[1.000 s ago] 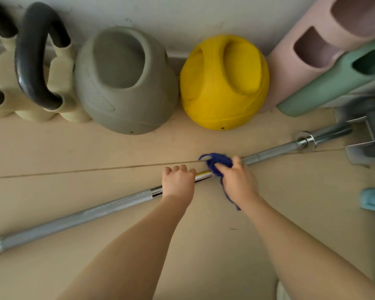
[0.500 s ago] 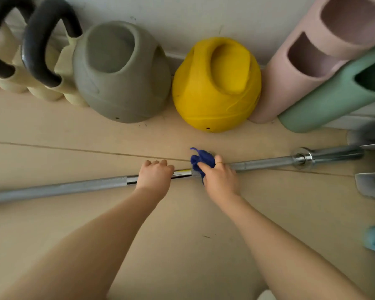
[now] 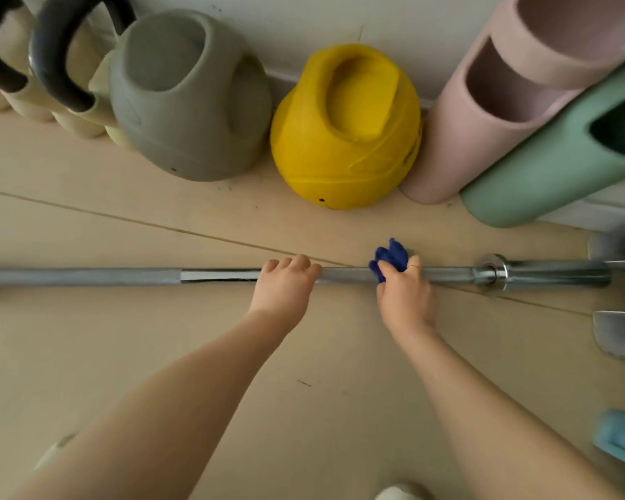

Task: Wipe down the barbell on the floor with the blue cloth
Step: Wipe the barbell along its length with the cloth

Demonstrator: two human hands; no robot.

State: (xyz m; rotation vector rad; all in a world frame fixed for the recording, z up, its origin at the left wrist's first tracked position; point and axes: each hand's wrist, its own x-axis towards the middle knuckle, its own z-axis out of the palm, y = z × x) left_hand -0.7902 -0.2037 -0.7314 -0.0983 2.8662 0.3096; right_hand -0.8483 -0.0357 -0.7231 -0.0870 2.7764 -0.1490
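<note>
A long steel barbell (image 3: 213,275) lies flat on the beige floor, running left to right across the head view, with its collar and sleeve at the right. My left hand (image 3: 285,286) grips the bar near its middle, fingers curled over the top. Just to the right, my right hand (image 3: 405,294) holds a bunched blue cloth (image 3: 390,259) wrapped against the bar; part of the cloth sticks up above my fingers.
Against the wall stand a grey kettlebell (image 3: 192,99), a yellow kettlebell (image 3: 347,131), cream kettlebells with black handles (image 3: 58,66), and pink (image 3: 502,95) and green (image 3: 556,157) cylinders. Grey metal parts (image 3: 617,333) and a light blue object (image 3: 621,442) sit at the right edge.
Both hands have slid rightwards along the bar, the right one with the cloth moving closer to the collar. The view has also shifted, so the bar now appears level.
</note>
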